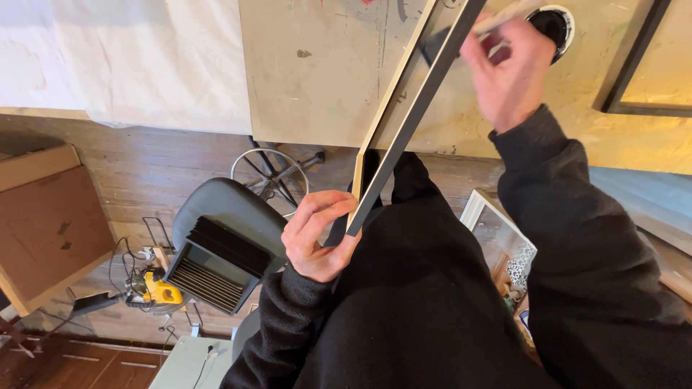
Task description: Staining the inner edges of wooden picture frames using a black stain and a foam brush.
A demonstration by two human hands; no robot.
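Here the left hand (317,234) is closed around the near end of a long thin wooden strip (404,122), thumb and fingers pinching it from both sides; the strip is painted dark on one face and pale bare wood on the edge, and it rises slanted from the person's lap up over the table (317,79). Its far end runs out of the top of the picture, so its full length is not visible. The right hand (508,68) is above the table beside the upper part of the strip, its fingers curled around a thin pale handle, probably of a brush (461,36); the hand is blurred, and I cannot tell if the dark tip touches the strip. Partly hidden behind this hand stands one small round pot (555,21) with dark content. At the right, one dark frame (634,65) lies on the table, cut off by the edge. Below the table I count one grey stool (231,209) with a stack of dark strips (216,263) on it, one yellow power tool (158,292) on the wooden floor, one brown cardboard sheet (50,223) at left, and one white frame (483,209) half hidden by the black sleeve.
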